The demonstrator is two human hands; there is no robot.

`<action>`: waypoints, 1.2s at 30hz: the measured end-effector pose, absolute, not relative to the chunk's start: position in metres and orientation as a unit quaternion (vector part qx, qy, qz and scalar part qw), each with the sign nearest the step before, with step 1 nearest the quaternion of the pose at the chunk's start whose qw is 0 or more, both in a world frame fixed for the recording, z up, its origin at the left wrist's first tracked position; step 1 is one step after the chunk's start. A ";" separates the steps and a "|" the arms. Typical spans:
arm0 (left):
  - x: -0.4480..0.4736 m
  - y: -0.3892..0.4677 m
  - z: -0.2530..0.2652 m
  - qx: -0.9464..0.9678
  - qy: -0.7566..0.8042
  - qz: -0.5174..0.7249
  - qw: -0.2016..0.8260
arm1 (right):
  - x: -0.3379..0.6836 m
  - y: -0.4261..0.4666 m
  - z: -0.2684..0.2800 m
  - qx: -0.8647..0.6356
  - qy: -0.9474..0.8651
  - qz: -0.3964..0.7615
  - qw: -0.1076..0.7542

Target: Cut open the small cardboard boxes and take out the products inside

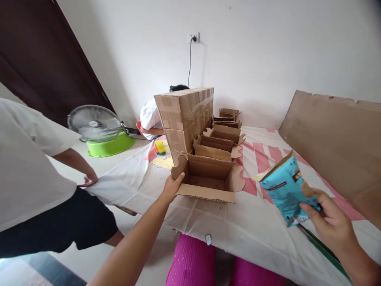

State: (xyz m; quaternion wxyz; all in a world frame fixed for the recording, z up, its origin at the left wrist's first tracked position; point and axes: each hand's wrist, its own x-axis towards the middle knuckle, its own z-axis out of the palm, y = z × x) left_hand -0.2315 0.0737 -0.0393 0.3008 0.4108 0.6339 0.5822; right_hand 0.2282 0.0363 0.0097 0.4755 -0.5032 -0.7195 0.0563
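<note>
An open cardboard box (206, 192) sits near the front of the cloth-covered table, its flaps spread outward and its inside bare. My left hand (173, 187) grips the box's near left corner, thumb on the edge and the other fingers partly hidden. Off to the right, my right hand (330, 220) holds a blue snack bag (284, 188) by its lower right side, above the table. The bag is tilted, with a pale yellowish edge at its upper left end.
More open boxes (216, 147) line up behind. A stack of taped cartons (190, 115) stands left of them; a person in white (150, 115) sits beyond. Another person (35, 155) touches the tablecloth at left. A fan (95, 123) stands behind; a large cardboard sheet (333, 147) is at right.
</note>
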 end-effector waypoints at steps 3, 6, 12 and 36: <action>-0.233 0.082 -0.049 0.392 0.622 0.595 0.326 | 0.233 0.031 -0.013 -0.449 -0.785 0.093 0.417; -0.231 0.086 -0.055 0.372 0.607 0.612 0.343 | 0.235 0.031 -0.041 -0.451 -0.814 0.094 0.353; -0.230 0.069 -0.058 0.345 0.550 0.685 0.330 | 0.236 0.038 -0.126 -0.545 -0.763 0.074 0.340; -0.027 0.027 -0.156 0.662 0.562 0.331 0.368 | 0.215 0.018 -0.169 -0.497 -0.717 0.071 0.485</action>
